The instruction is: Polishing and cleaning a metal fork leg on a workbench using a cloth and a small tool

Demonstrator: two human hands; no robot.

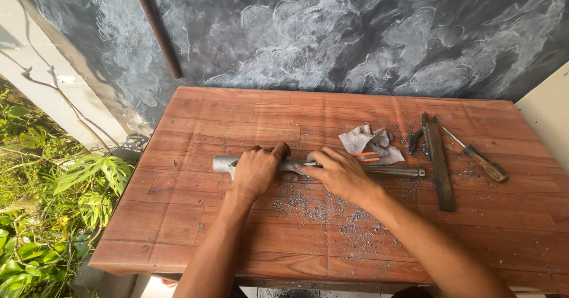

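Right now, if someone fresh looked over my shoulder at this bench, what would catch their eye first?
Both hands at the middle of the wooden table: the left hand clamps down on a grey metal pipe lying crosswise, the right hand grips it beside. Grey filings speckle the wood in front. To the right lie a crumpled rag, a flat file and a wooden-handled screwdriver.

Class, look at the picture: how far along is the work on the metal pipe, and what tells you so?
Done: grey filings lie scattered on the wooden table, so some cutting or filing has happened. In hand: the left hand clamps the metal pipe while the right hand presses a tool onto it; what kind is hidden. Left: the pipe is in one piece. The flat file and screwdriver lie unused.
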